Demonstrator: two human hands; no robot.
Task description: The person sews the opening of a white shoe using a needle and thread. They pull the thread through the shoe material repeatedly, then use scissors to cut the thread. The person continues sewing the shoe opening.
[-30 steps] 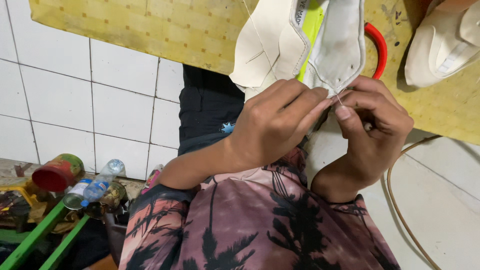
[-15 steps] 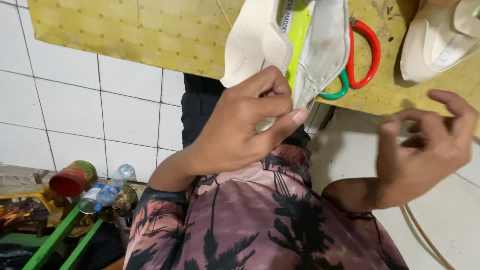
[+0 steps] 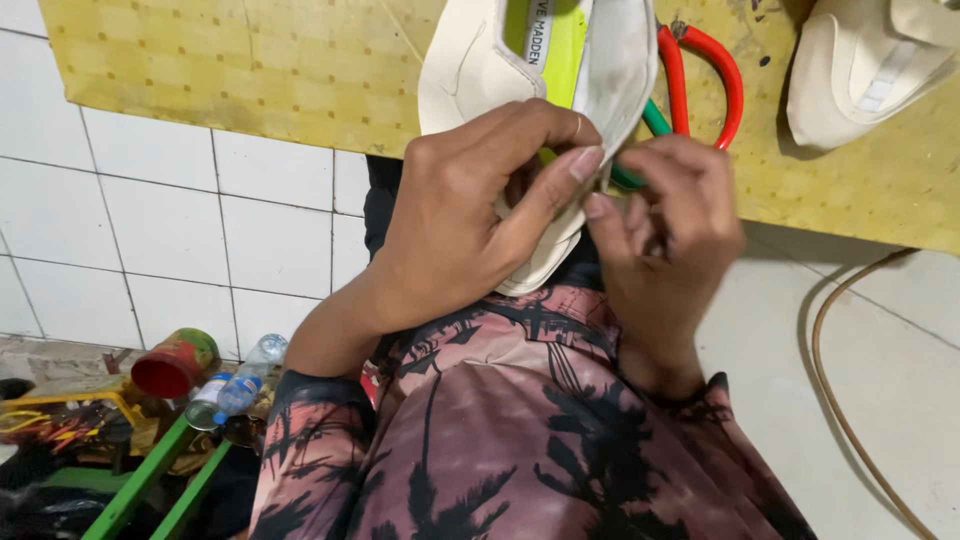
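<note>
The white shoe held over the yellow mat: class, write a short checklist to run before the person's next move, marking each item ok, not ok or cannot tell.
1. Left hand grips the white shoe firmly: ok, fingers wrap its side.
2. Right hand is at the shoe's edge: ok, fingertips meet the left hand's there.
3. Needle or thread in the fingers: cannot tell, too small to see.
4. Scissors within reach: ok, they lie on the yellow mat partly under the shoe.
5. Second white shoe clear of the hands: ok, apart on the mat.
</note>
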